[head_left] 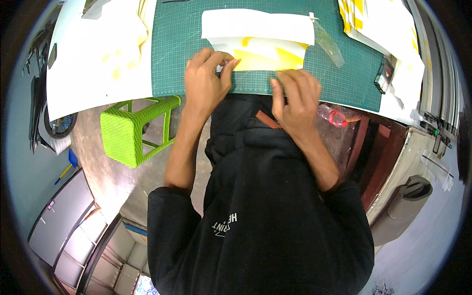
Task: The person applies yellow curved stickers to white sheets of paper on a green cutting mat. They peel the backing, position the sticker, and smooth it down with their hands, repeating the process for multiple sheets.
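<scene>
A sheet with yellow and white printing (268, 53) lies on a green cutting mat (177, 59); its far part is plain white and curls up. My left hand (205, 81) pinches the sheet's near left corner between thumb and fingers. At the sheet's near right corner is my right hand (297, 96), its fingers bent and thumb apart, with nothing visible between them. The fingertips rest at or just beside the sheet's edge; whether they touch it, I cannot tell. A translucent strip (329, 45) lies right of the sheet.
White sheets (98, 59) cover the table's left side. More yellow-and-white sheets (388, 29) lie at the right, near a small black box (384, 76). Below the table stand a green woven-pattern stool (123, 135) and a clear bottle (333, 116). Metal rails (435, 64) run along the far right.
</scene>
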Demonstrator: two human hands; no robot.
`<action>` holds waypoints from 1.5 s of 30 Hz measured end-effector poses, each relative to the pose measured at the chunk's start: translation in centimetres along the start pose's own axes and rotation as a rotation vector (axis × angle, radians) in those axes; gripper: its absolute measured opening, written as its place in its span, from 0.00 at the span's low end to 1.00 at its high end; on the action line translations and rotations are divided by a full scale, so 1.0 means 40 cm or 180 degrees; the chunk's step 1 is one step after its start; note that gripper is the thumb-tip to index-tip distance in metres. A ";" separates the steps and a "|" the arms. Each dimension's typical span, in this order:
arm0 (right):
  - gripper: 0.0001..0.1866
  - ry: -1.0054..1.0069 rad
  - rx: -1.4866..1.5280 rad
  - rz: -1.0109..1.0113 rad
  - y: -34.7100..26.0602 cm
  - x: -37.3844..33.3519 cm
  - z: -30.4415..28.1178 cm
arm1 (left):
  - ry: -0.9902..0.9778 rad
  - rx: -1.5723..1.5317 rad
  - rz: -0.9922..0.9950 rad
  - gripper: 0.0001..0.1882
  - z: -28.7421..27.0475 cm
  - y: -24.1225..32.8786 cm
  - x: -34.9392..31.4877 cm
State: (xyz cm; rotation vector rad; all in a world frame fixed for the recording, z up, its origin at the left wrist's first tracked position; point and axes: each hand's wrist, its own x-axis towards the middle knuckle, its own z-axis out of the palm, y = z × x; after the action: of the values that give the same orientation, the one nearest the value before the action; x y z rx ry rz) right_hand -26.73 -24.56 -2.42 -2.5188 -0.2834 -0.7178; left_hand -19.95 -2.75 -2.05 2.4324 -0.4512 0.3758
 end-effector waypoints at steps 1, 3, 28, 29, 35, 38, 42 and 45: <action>0.13 -0.0102 0.0162 -0.0189 -0.010 0.004 0.006 | -0.0021 -0.0097 0.0016 0.07 -0.003 -0.008 -0.005; 0.17 -0.0516 0.0126 -0.0215 -0.003 0.011 0.002 | -0.0046 0.0035 0.0166 0.07 -0.021 -0.018 -0.009; 0.17 -0.0724 0.0186 -0.0292 0.019 0.015 -0.002 | -0.0191 0.0712 -0.0022 0.17 -0.057 0.001 -0.061; 0.18 -0.0687 0.0157 -0.0330 0.019 0.017 -0.001 | -0.0147 0.0792 0.0027 0.18 -0.043 0.026 -0.073; 0.20 -0.1069 0.0301 -0.0294 0.029 0.034 -0.032 | -0.0227 0.0247 0.0316 0.23 0.064 0.159 -0.092; 0.16 -0.0880 0.0952 -0.0224 0.081 0.031 -0.042 | -0.0559 0.0369 0.0254 0.24 0.068 0.167 -0.089; 0.14 0.0100 0.2208 0.1275 0.151 0.023 -0.112 | -0.0964 0.0182 0.0324 0.24 0.031 0.130 -0.094; 0.18 -0.0272 0.3543 0.1633 0.168 0.069 -0.133 | -0.1231 0.0019 0.0385 0.23 0.001 0.097 -0.094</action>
State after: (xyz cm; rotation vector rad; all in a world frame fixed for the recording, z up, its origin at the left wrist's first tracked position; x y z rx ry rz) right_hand -24.54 -32.87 0.21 -1.4458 -0.0221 -0.1394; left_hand -24.90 -4.84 -1.41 2.4928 -0.7654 -0.0491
